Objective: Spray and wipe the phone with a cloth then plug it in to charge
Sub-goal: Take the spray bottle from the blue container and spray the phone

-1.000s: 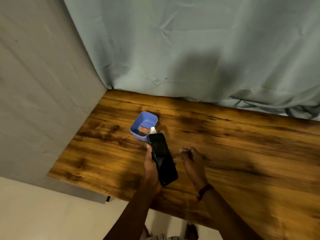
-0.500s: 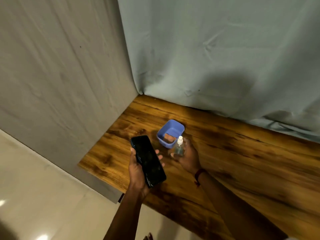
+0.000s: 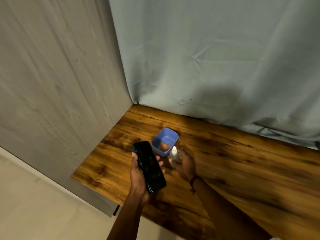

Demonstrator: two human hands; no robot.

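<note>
Here the spraying step is about to start: the left hand (image 3: 138,177) holds the phone (image 3: 149,167) screen-up above the desk (image 3: 242,170), fingers wrapped around it; the right hand (image 3: 184,163) grips the spray bottle (image 3: 174,154), which next needs aiming at the screen

Two bare forearms, red thread band (image 3: 193,181) on right wrist

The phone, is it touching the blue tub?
Apart. The head view shows the phone held up in the left hand, with bare wooden table visible between its top edge and the blue tub.
</note>
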